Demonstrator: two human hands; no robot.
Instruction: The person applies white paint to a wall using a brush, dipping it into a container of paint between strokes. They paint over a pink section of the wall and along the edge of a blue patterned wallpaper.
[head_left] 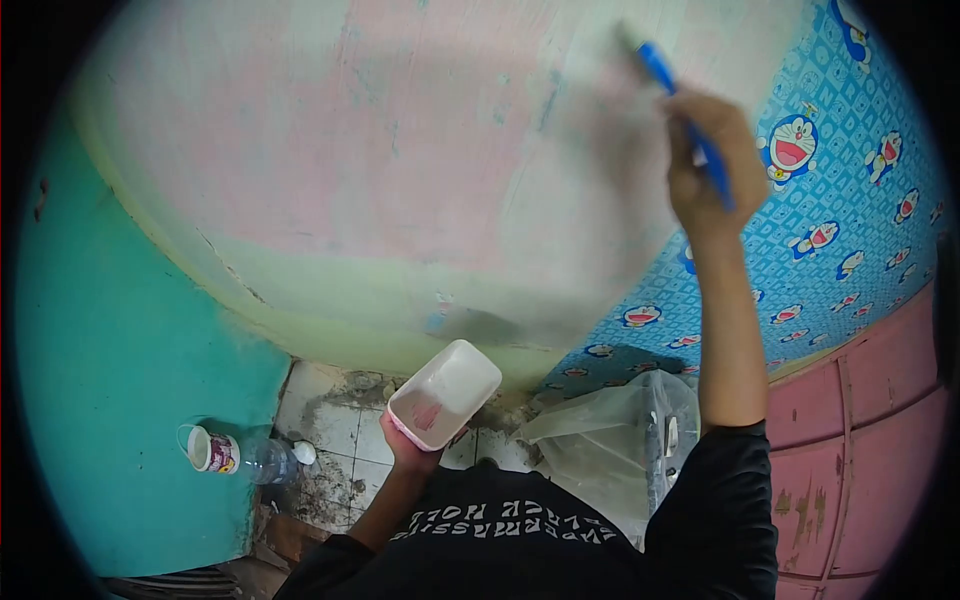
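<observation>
Raised at the upper right, my right hand (712,165) is closed around the blue handle of a paintbrush (655,65). The bristles are blurred and overlap the wall (420,150), which carries a thin pale coat over pink with streaks and small blue-green marks. Low in the middle, my left hand (410,445) grips a white rectangular tub (455,385) by its near lower corner. The tub tilts toward me, and a reddish patch shows on its inner bottom. Most of the left fingers are hidden behind it.
Blue cartoon-print wallpaper (815,190) borders the painted area on the right, above a pink panelled surface (860,460). A teal wall (150,380) stands at left. On the dirty tiled floor (325,415) are a small bucket (212,450), a clear plastic bottle (272,462) and clear plastic sheeting (590,435).
</observation>
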